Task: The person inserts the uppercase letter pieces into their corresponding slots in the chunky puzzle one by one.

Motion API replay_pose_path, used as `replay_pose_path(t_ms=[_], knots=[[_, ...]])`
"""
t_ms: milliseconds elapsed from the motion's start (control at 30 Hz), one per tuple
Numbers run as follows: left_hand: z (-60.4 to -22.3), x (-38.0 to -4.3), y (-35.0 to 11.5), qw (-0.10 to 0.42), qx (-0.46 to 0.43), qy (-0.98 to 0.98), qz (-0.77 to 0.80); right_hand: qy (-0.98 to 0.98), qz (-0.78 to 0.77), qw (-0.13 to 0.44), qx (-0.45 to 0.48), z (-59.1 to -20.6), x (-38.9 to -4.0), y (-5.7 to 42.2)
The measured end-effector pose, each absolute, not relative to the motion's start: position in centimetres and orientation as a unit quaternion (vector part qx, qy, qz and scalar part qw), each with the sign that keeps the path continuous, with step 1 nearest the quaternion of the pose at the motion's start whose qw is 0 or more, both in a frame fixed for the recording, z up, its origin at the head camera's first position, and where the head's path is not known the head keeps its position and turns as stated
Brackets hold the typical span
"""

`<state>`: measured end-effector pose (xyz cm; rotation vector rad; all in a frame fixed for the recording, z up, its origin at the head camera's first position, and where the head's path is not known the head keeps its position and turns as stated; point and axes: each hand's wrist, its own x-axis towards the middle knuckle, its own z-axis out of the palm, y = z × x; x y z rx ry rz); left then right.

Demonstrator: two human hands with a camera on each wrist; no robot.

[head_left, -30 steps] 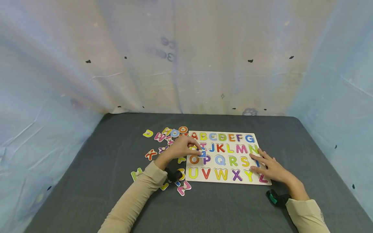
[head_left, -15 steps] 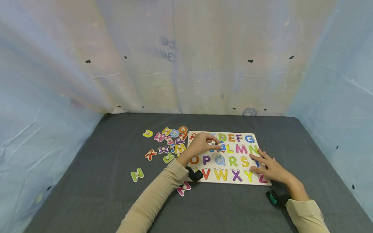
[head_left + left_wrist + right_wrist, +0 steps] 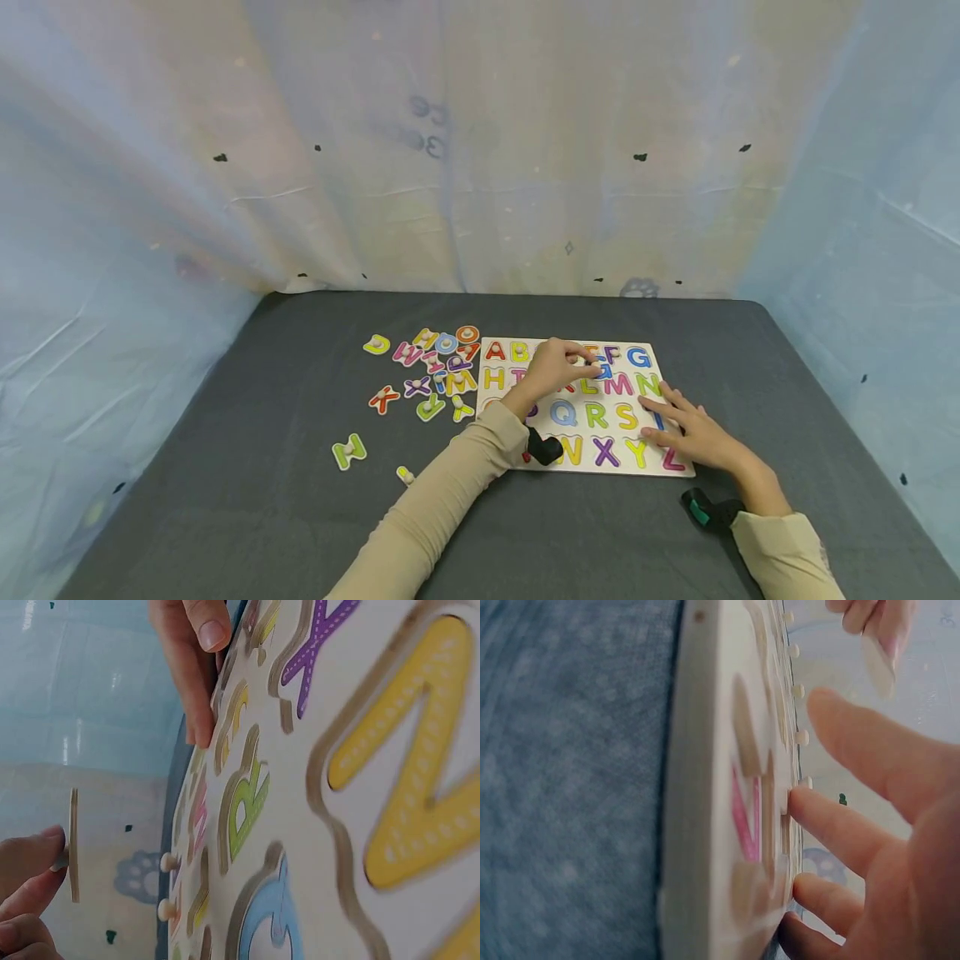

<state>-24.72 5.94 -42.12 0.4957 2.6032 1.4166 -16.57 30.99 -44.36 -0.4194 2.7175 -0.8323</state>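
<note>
Grey tabletop [image 3: 600,533] — left hand [image 3: 552,367] pinches a half-hidden blue letter [image 3: 604,372]; right hand [image 3: 697,429], spread, hides part of the board [image 3: 581,431].

Left hand [image 3: 553,368] is hovering, fingertips [image 3: 52,838] pinching together; left forearm [image 3: 442,504] is slanting forward and rightward. Right hand [image 3: 697,432] is resting palm-down, fingers [image 3: 844,829] spreading, fairly straight; right forearm [image 3: 783,550] is angling in leftward.

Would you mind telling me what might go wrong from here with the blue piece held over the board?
The left hand pinches the blue piece by its knob above the board, so it might slip and drop. The right hand rests on the board and could nudge it out of line.
</note>
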Motion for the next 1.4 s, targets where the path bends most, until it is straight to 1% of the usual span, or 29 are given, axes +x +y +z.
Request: replay_pose_path(t_ms=[300, 500, 667, 867, 1033, 1267, 1400], knots=[[-43.0, -25.8, 9.1, 0.084, 0.139, 0.852, 0.498, 0.935, -0.295, 0.135, -0.145, -44.1, -16.5, 30.9], [-43.6, -26.2, 10.6, 0.071, 0.122, 0.858, 0.493, 0.932, -0.301, 0.135, -0.148, -44.2, -16.5, 30.8], [-43.6, -26.3, 11.0, 0.069, 0.104, 0.866, 0.483, 0.924, -0.321, 0.137, -0.158, -44.1, -16.4, 30.2], [-43.6, -26.3, 11.1, 0.071, 0.111, 0.868, 0.478, 0.925, -0.322, 0.136, -0.151, -43.8, -16.3, 29.5], [-43.5, -26.4, 11.0, 0.061, 0.113, 0.875, 0.467, 0.922, -0.327, 0.137, -0.157, -43.8, -16.0, 28.7], [-43.2, -26.7, 11.2, 0.060, 0.106, 0.884, 0.450, 0.921, -0.323, 0.115, -0.184, -43.9, -15.7, 28.0], [-43.5, -27.0, 12.0, 0.060, 0.092, 0.898, 0.426, 0.919, -0.326, 0.118, -0.191, -44.0, -15.6, 28.0]])
